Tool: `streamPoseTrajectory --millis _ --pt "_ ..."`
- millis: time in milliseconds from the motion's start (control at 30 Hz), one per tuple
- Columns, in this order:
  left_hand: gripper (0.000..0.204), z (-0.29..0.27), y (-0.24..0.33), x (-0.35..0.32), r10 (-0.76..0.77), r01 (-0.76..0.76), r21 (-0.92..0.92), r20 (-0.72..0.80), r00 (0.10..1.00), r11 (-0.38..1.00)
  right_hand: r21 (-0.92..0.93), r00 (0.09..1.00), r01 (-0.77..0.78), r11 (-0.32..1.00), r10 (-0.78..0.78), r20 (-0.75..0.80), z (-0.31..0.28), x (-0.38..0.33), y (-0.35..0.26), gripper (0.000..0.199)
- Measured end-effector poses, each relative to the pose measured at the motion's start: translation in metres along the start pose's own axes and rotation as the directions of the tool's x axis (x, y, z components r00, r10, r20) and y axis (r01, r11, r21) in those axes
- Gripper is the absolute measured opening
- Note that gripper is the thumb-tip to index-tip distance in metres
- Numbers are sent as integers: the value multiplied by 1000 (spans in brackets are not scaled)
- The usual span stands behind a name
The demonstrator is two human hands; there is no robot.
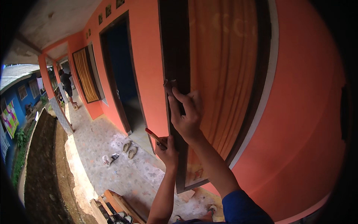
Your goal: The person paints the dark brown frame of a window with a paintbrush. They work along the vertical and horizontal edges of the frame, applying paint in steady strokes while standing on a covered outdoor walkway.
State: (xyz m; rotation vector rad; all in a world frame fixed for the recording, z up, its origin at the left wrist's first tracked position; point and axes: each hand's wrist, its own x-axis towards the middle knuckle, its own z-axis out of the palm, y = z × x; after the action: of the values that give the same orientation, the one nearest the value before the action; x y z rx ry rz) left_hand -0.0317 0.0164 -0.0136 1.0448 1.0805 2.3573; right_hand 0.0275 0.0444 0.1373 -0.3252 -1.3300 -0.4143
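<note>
In front of me is a dark-framed window panel [177, 41], with an orange curtain [220, 93] showing through its glass. My right hand [188, 114] is raised to the frame's edge and pinches a small folded piece of brown sandpaper [169, 86] against it. Lower down, my left hand [168, 152] is closed round a slim wooden stick with a red end [153, 135], which points up and to the left. The stick's other end is hidden in my fingers, so its exact kind does not show.
Left of the panel, a dark doorway [121, 71] opens in the orange wall [147, 74]. Sandals [132, 152] and a crumpled white cloth [108, 159] lie on the tiled floor. A wooden rack with shoes [117, 203] stands near my feet. Farther along the porch a person [66, 82] stands by another window.
</note>
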Motion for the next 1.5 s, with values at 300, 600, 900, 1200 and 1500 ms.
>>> streamPoseTrajectory --millis 300,600,900,1200,1500 --pt "28 -2 -10 -3 19 -18 51 -19 1000 999 -51 998 55 997 -55 1 6 22 9 23" --pt "19 7 2 -3 9 -10 -33 -24 1000 999 -22 994 -38 999 40 97 -25 -80 0 27" --pt "23 0 2 0 -30 30 4 -42 999 1000 -37 999 -33 999 34 22 -13 -24 20 24" --pt "22 7 -10 -1 -9 10 29 -10 1000 1000 -74 991 3 997 7 132 -37 -64 20 24" --pt "20 6 1 -2 -44 43 -9 -22 999 999 -47 994 -51 998 55 91 -28 -42 15 22"
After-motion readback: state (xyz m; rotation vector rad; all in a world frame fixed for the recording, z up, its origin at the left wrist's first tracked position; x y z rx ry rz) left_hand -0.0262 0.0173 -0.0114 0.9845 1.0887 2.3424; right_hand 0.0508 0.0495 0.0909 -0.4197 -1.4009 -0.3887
